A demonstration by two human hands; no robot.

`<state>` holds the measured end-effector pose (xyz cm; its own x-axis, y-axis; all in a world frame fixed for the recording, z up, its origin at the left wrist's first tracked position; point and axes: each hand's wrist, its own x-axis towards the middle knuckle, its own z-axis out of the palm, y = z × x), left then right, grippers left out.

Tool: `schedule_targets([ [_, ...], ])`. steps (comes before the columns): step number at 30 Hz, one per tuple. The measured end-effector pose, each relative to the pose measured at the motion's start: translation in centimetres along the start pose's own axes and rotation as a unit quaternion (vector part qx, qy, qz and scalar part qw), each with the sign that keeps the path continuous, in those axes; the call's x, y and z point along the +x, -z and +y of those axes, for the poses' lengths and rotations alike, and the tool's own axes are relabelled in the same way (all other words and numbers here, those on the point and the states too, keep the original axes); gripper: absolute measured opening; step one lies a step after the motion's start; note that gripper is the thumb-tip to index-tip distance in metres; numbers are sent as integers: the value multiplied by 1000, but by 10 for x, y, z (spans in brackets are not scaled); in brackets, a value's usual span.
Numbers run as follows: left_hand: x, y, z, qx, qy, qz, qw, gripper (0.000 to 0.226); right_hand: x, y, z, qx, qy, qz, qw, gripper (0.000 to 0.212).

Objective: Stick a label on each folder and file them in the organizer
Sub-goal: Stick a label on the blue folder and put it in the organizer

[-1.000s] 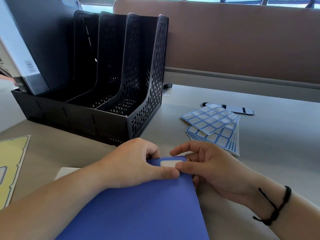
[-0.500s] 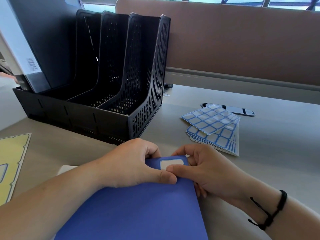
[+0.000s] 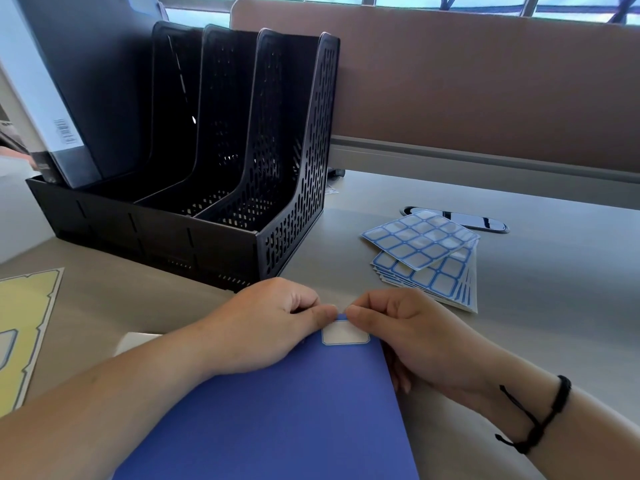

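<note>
Blue folder [image 3: 277, 417] flat on the desk [image 3: 519, 306], near edge toward the body, far corner just in front of the black file organizer [image 3: 214, 188]. White label [image 3: 344, 333] with a thin blue border sitting at that far right corner, close to the top edge. Left hand [image 3: 263, 323] resting on the folder, fingers curled under, thumb tip pressing at the label's upper left. Right hand [image 3: 405, 327] at the folder's right edge, thumb tip pressing the label's upper right, fingers tucked beside and under the edge.

Best to rub from the middle outward with both thumbs, flattening corners last, keeping the folder pinned so nothing skews. Worth checking for a lifted edge before lifting off.

Plain matte blue cover, no creases visible. Organizer with a dark folder [image 3: 86, 88] leaning in its leftmost slot, other slots seemingly free. Label sheets [image 3: 426, 258] fanned near the right.
</note>
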<state>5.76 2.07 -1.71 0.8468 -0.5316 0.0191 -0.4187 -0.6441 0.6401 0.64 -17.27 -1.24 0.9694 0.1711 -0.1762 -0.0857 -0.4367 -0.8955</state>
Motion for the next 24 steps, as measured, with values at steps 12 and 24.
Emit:
schedule_targets([
  [12, -4, 3, -1, -21, -8, -20, 1000, 56, -3, 6, 0, 50, 22, -38, 998, 13],
  [24, -4, 3, -1, -26, -7, -18, 999, 53, 0, 11, 6, 94, 21, -72, 993, 17],
])
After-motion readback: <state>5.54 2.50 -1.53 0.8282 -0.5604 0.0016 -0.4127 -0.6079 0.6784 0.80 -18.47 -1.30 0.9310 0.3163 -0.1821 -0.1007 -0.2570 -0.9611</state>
